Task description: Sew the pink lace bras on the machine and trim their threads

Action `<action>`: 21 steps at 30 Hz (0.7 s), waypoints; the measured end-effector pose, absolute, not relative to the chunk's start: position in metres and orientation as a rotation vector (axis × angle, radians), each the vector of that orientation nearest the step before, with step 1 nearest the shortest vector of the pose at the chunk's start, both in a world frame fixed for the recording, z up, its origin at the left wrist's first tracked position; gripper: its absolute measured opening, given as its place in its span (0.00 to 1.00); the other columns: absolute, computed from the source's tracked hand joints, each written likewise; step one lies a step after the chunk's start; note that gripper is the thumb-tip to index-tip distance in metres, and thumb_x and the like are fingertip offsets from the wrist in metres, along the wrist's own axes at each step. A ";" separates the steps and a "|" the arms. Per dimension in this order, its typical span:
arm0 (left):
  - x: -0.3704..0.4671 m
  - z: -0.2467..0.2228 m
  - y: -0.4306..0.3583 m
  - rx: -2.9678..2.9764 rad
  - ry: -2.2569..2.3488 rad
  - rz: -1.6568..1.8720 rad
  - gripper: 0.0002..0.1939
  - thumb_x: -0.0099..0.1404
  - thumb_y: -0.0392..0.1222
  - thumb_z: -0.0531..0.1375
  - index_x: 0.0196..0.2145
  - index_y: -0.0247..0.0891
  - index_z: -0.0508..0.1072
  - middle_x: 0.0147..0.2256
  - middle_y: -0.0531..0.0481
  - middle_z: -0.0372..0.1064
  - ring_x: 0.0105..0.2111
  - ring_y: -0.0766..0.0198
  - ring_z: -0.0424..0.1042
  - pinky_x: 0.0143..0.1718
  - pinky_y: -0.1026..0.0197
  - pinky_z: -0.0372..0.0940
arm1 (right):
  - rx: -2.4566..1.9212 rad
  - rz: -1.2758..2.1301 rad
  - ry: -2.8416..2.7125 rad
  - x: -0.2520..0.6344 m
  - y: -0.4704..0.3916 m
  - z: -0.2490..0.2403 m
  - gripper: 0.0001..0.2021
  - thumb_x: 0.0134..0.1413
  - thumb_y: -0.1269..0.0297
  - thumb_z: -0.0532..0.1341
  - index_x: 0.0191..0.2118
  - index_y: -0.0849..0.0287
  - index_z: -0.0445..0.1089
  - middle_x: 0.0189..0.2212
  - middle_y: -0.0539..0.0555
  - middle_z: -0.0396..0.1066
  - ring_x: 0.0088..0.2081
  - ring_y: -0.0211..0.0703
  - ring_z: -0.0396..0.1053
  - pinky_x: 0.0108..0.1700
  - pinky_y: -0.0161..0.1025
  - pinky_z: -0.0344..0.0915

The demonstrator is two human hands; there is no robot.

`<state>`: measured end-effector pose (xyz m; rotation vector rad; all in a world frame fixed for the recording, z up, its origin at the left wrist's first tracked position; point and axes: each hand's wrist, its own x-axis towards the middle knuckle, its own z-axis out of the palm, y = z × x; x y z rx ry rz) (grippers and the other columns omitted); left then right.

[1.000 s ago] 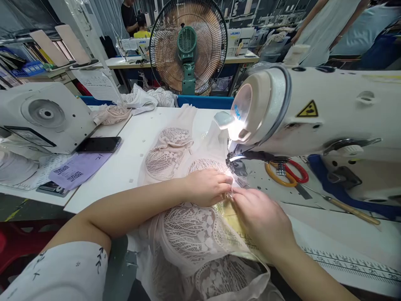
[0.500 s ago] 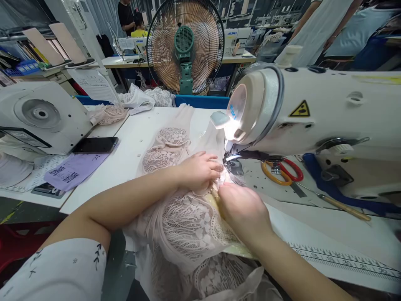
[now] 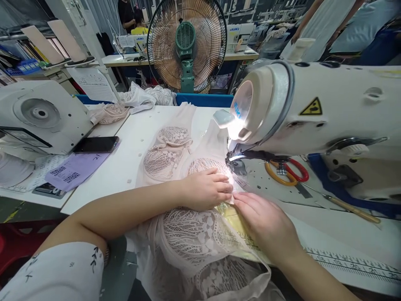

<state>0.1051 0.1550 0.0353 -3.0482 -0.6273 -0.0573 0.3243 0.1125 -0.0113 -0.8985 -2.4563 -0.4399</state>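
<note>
A pale pink lace bra (image 3: 192, 234) hangs over the table's front edge, and more lace cups run up the tabletop left of the needle. My left hand (image 3: 205, 190) lies flat on the lace just left of the presser foot (image 3: 230, 161), fingers stretched out. At the edge of the fabric, below the foot, my right hand (image 3: 266, 219) has its fingers together on the bra; its thumb is mostly hidden. The sewing machine (image 3: 341, 108) stands at the right, its lamp lighting the stitching spot. Yellow tape with ruler marks (image 3: 238, 225) shows between my hands.
Scissors (image 3: 286, 172) and a wooden-handled awl (image 3: 354, 208) lie under the machine arm. Leftward are a phone (image 3: 96, 144), a purple paper (image 3: 77, 169) and another machine (image 3: 40, 115). A large fan (image 3: 187, 46) stands behind. People are in the background.
My left hand has slid slightly down and right, uncovering a lace cup beside the foot. My right hand has moved right and down, its fingers straighter, showing more yellow tape.
</note>
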 end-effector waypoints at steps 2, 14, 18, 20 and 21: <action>0.104 0.034 0.153 -3.037 -0.587 -0.068 0.18 0.67 0.39 0.56 0.53 0.38 0.72 0.58 0.44 0.66 0.58 0.55 0.63 0.60 0.50 0.55 | -0.888 -0.403 -2.461 0.327 0.112 -0.014 0.17 0.64 0.74 0.48 0.41 0.68 0.75 0.41 0.58 0.78 0.45 0.49 0.71 0.46 0.42 0.65; 0.102 0.033 0.169 -3.016 -0.600 0.048 0.19 0.69 0.39 0.52 0.57 0.41 0.68 0.60 0.45 0.62 0.58 0.55 0.64 0.59 0.49 0.56 | -0.899 -0.386 -2.437 0.323 0.119 -0.011 0.13 0.59 0.74 0.54 0.41 0.69 0.75 0.40 0.61 0.77 0.45 0.50 0.70 0.49 0.45 0.65; 0.099 0.031 0.178 -3.023 -0.557 0.020 0.18 0.70 0.38 0.51 0.55 0.46 0.70 0.59 0.48 0.65 0.58 0.56 0.63 0.60 0.49 0.54 | -0.918 -0.412 -2.428 0.317 0.125 -0.008 0.12 0.60 0.74 0.54 0.40 0.69 0.75 0.39 0.60 0.77 0.44 0.50 0.69 0.47 0.44 0.64; 0.098 0.030 0.183 -3.025 -0.563 0.018 0.17 0.71 0.38 0.50 0.54 0.46 0.70 0.59 0.50 0.65 0.58 0.56 0.63 0.60 0.49 0.53 | -0.930 -0.412 -2.426 0.315 0.127 -0.006 0.12 0.61 0.73 0.54 0.40 0.69 0.75 0.38 0.59 0.77 0.44 0.50 0.68 0.46 0.43 0.64; 0.098 0.030 0.184 -3.026 -0.566 0.013 0.17 0.71 0.38 0.50 0.54 0.46 0.70 0.59 0.50 0.65 0.58 0.56 0.63 0.59 0.49 0.53 | -0.937 -0.413 -2.425 0.314 0.128 -0.005 0.12 0.61 0.73 0.54 0.40 0.69 0.75 0.38 0.59 0.77 0.44 0.49 0.68 0.45 0.43 0.63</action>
